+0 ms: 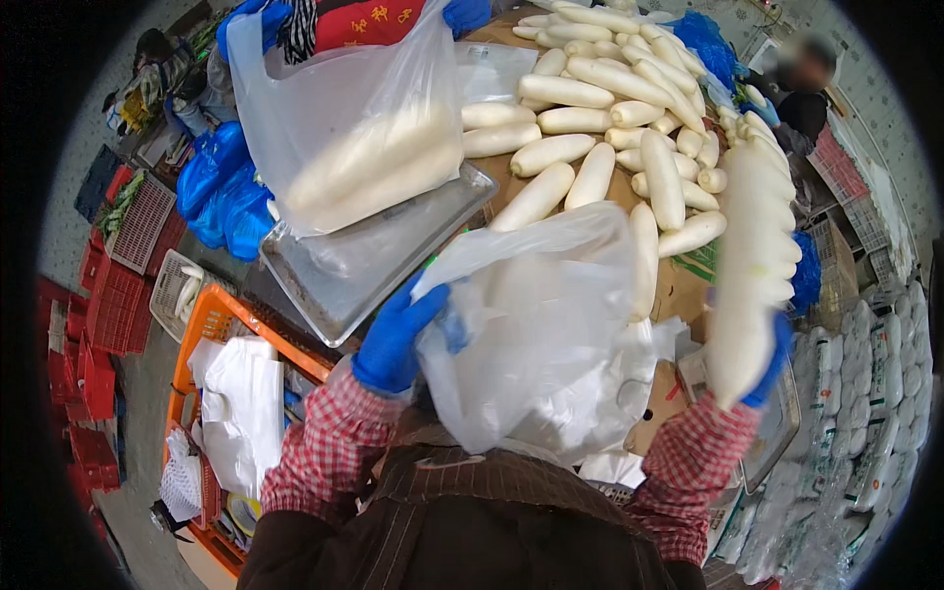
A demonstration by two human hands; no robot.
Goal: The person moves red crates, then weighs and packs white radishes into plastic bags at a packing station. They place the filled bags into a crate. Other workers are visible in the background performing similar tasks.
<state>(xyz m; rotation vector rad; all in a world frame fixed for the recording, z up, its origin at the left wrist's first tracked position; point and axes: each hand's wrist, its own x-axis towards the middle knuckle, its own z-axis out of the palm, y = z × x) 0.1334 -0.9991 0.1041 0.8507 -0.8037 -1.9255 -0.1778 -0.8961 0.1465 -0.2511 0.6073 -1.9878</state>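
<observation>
My left hand (402,332), in a blue glove, grips the edge of a translucent plastic bag (531,324) spread in front of my chest. To the right, my right hand (771,361), also gloved in blue, is closed around the lower end of a white radish (745,339), which is blurred; its upper end overlaps other radishes, so its full length cannot be told. Many white radishes (590,96) lie heaped on brown cardboard (675,295) beyond the bag. At the upper left, a second plastic bag (369,140) with white radishes inside stands over a metal tray (332,310).
A co-worker's blue-gloved hand (273,26) is by the second bag. Another person (804,81) stands at the upper right. An orange crate (184,369) with white bags is at my left, near red crates (122,310). Wrapped white packs (863,391) stack at right.
</observation>
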